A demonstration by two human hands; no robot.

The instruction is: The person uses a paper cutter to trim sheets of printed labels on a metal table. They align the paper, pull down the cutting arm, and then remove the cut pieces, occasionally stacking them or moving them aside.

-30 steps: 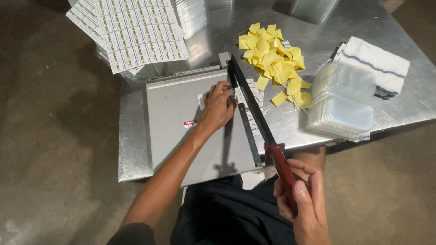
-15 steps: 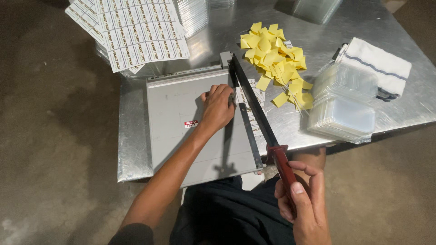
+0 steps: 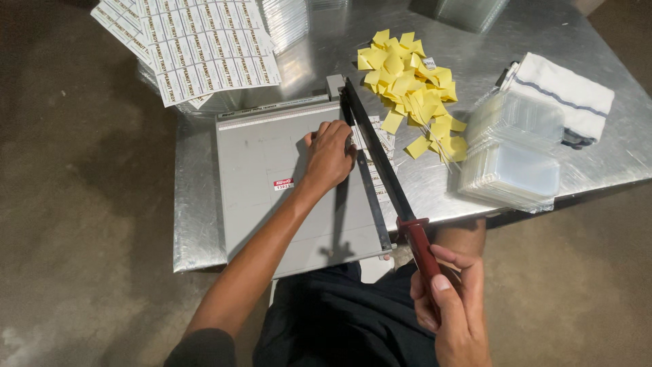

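1. Seen from the head camera, the left hand [image 3: 331,155] lies flat with its fingers bent, pressing down on the flat grey metal paper cutter board [image 3: 272,190]. I cannot tell what is under its palm.
2. The right hand [image 3: 451,309] is closed around the dark red handle [image 3: 422,246] of the long black cutting arm [image 3: 377,156]. The arm is lifted up at the handle end and runs away from the right hand to a hinge just past the left hand.
3. Some small white printed strips [image 3: 382,146] lie just right of the left hand, under the raised arm.
4. A pile of small yellow paper tags [image 3: 407,88] sits past the left hand, on the shiny metal table [image 3: 475,54].
5. A stack of clear plastic pouches [image 3: 513,160] lies far above the right hand, with a folded white cloth [image 3: 560,92] behind it.
6. White sheets of printed labels [image 3: 197,47] lie up and to the left of the left hand.
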